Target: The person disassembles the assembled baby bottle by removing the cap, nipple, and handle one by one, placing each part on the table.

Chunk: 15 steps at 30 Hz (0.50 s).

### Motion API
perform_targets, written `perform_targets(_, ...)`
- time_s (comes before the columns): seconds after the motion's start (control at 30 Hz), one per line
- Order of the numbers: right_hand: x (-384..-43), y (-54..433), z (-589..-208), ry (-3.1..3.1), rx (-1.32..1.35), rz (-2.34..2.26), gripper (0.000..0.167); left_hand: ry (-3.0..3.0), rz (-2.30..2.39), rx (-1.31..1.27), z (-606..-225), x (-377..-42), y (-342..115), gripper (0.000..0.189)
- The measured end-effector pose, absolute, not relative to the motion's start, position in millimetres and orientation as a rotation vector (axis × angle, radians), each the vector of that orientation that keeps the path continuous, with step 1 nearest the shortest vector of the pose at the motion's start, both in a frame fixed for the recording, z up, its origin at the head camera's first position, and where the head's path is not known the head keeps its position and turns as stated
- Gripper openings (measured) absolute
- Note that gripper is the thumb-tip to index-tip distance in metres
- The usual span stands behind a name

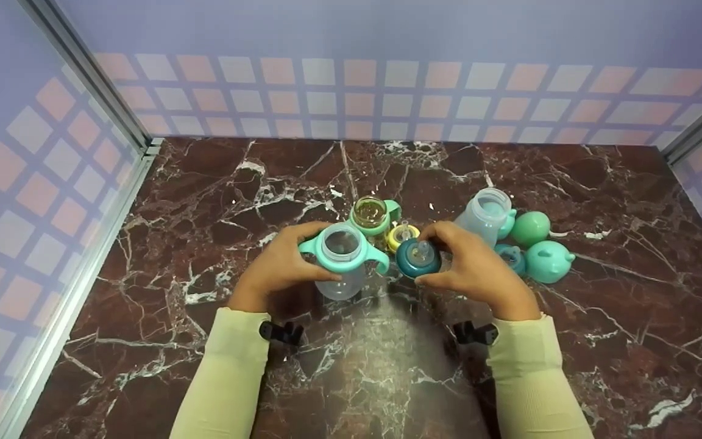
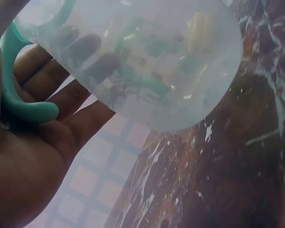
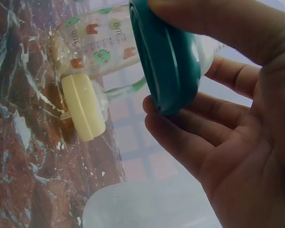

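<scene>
My left hand (image 1: pixel 287 259) grips a clear baby bottle (image 1: pixel 342 283) with an uncapped mouth and a mint two-handled collar (image 1: pixel 339 263). In the left wrist view, the fingers wrap behind the bottle (image 2: pixel 180 95), beside a curved mint handle (image 2: pixel 31 111). My right hand (image 1: pixel 470 262) pinches the rim of a dark teal bottle cap (image 1: pixel 418 259) with a clear nipple on top. The right wrist view shows thumb and fingers on opposite sides of this teal cap (image 3: pixel 168 61). The cap is to the right of the bottle, apart from it.
Behind the hands stands an open printed bottle (image 1: pixel 370 213) with a mint handle; a yellow nipple cap (image 1: pixel 401 236) lies beside it. To the right are a frosted bottle (image 1: pixel 488 213), a green dome (image 1: pixel 531 228), a teal ring (image 1: pixel 509 259) and a mint dome (image 1: pixel 549 262) on the marbled table.
</scene>
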State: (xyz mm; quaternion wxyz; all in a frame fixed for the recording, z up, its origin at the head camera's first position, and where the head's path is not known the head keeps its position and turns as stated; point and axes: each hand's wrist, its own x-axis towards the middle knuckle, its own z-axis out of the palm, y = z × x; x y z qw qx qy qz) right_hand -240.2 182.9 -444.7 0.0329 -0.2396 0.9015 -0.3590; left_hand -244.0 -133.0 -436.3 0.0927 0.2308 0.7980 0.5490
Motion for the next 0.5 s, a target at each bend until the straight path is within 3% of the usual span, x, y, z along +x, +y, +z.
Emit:
perform_targets(0.2, -243, 180, -451, 2.741, -0.743, -1.039, 0.053, 2.37, 1.597, 0.672, -464, -260, -140, 0.074)
perform_targets(0.5, -247, 179, -460, 2.763, -0.725, -0.879, 0.056, 2.398, 1.624, 0.651, -475, -264, -140, 0.075)
